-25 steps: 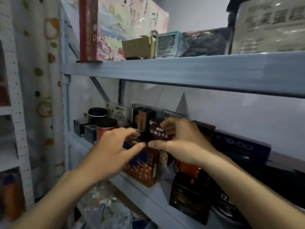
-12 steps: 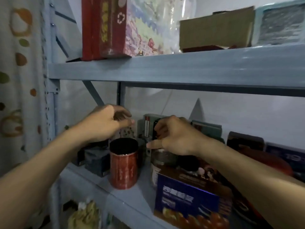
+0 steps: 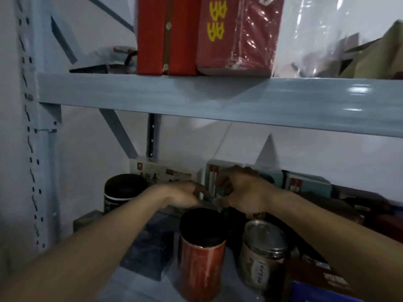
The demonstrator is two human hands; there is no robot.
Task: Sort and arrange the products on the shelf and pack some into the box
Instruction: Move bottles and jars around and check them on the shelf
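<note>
- The grey-blue slotted steel shelf upright [image 3: 32, 149] bounds the left side, with a diagonal brace running behind it.
- A black round jar with a matt domed lid [image 3: 125, 192] stands at the back left of the lower shelf. There is bare shelf between it and the upright.
- A dark grey flat box with a dull surface [image 3: 148, 247] lies in front of the jar, partly under the left forearm.
- The left hand [image 3: 183, 195] reaches in over that box. Its fingers [image 3: 197, 190] bend forward and close together, their tips near the pale carton. Blur hides whether they grip anything.
- Above, smooth red rectangular boxes [image 3: 168, 35] stand on the glossy grey-blue shelf beam [image 3: 218, 101], which sets the headroom over both hands.
- A red cylindrical canister with a black lid [image 3: 201, 253] stands upright at the front, just below both hands.
- A pale upright carton with a red stripe [image 3: 212, 177] stands against the back wall, between the two hands.
- The right hand [image 3: 242, 192] is at the carton's front. Its fingers [image 3: 226, 184] are curled tightly, but I cannot tell if they pinch it.
- A clear jar with a shiny silver lid [image 3: 263, 251] stands just beside the canister, under the right wrist.
- Teal cartons [image 3: 305, 186] line the back right, packed closely.
- A blue box [image 3: 316, 293] shows its corner at the bottom edge.
</note>
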